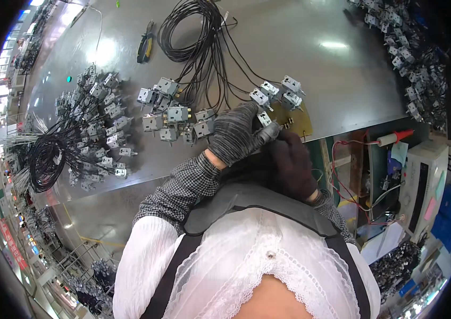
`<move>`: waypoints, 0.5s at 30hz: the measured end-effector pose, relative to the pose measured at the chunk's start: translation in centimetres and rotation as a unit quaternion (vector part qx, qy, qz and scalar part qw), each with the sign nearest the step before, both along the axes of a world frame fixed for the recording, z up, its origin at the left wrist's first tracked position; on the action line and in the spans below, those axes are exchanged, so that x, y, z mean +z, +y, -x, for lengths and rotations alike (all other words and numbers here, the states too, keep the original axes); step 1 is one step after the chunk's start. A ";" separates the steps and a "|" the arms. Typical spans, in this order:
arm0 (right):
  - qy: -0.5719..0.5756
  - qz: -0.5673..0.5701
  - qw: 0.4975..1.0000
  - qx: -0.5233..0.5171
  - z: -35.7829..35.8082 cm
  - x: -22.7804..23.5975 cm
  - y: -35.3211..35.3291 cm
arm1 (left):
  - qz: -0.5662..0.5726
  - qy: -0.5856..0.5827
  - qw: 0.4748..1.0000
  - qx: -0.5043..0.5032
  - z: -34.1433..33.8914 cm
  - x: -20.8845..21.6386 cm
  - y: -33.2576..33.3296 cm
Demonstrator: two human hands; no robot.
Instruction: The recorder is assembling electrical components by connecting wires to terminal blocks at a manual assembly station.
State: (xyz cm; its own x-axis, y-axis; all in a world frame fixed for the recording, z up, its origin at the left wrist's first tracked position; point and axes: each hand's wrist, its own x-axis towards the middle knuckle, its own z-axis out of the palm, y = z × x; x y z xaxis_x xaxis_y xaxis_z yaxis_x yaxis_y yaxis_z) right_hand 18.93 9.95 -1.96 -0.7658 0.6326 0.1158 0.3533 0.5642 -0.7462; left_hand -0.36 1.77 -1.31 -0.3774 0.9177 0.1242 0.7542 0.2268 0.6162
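My left hand, in a grey striped glove, is closed at the table's near edge. A small silver box-shaped metal part sits between its thumb and fingers. My right hand, in a dark maroon glove, is just to the right and lower, fingers bent in close to the left thumb; what they hold, if anything, is hidden. Beyond the hands, several similar parts lie by a yellowish-brown board with small brass pieces. More parts are grouped left of my left hand, joined to a coil of black wire.
Yellow-and-black pliers lie on the metal table. A large pile of wired parts covers its left side, and another heap its far right. Right of me are a red-tipped probe on red wire and a beige instrument box.
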 end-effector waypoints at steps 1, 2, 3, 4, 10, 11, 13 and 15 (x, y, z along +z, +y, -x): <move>0.049 0.276 0.960 0.014 -0.2 1.1 0.1 | 0.000 0.000 1.000 0.003 -0.1 -0.2 -0.1; 0.092 0.531 0.842 0.027 -0.3 1.7 0.1 | -0.012 -0.042 0.999 0.014 -0.1 -0.4 -0.3; 0.091 0.530 0.843 0.029 -0.2 1.5 0.0 | -0.026 -0.083 0.996 0.023 -0.1 -0.4 -0.3; 0.124 0.626 0.770 -0.020 -0.3 0.6 0.0 | 0.065 -0.148 0.987 0.013 -0.1 1.0 -0.5; 0.141 0.710 0.689 0.010 -1.2 -1.6 0.3 | 0.111 0.225 0.965 -0.073 4.3 4.7 -5.4; 0.216 0.861 0.460 0.028 -1.0 -1.5 0.4 | 0.184 0.287 0.936 -0.088 5.4 4.4 -6.4; 0.175 0.832 0.525 0.026 0.2 1.8 0.2 | 0.175 0.300 0.932 -0.108 7.0 3.8 -7.4; 0.136 0.797 0.588 0.019 0.1 2.0 -0.1 | 0.164 0.311 0.927 -0.132 7.0 4.6 -7.2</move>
